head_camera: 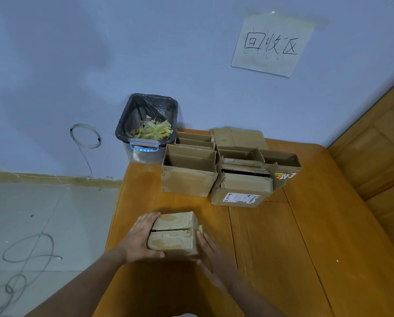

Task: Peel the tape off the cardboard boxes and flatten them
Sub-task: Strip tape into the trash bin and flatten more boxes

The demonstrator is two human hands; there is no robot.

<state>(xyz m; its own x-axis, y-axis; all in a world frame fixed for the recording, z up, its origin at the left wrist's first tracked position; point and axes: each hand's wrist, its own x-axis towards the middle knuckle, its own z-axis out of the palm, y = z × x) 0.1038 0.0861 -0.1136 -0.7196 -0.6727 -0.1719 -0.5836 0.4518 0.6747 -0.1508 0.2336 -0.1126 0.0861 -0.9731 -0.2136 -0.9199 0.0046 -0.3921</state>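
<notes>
A small closed cardboard box [173,234] sits on the wooden table [271,248] near its front left. A dark seam runs across its top between the two flaps, and a scrap of yellowish tape [200,228] shows at its right edge. My left hand [140,239] grips the box's left side, thumb curled along the near bottom edge. Against the box's right side lies my right hand [211,255], blurred, with its fingers stretched out.
Several opened cardboard boxes [188,177] crowd the table's far end; one has a shipping label [239,198]. A lined bin [146,128] holding tape scraps stands at the table's far left corner. Grey floor with loose wire lies to the left; a paper sign hangs on the wall.
</notes>
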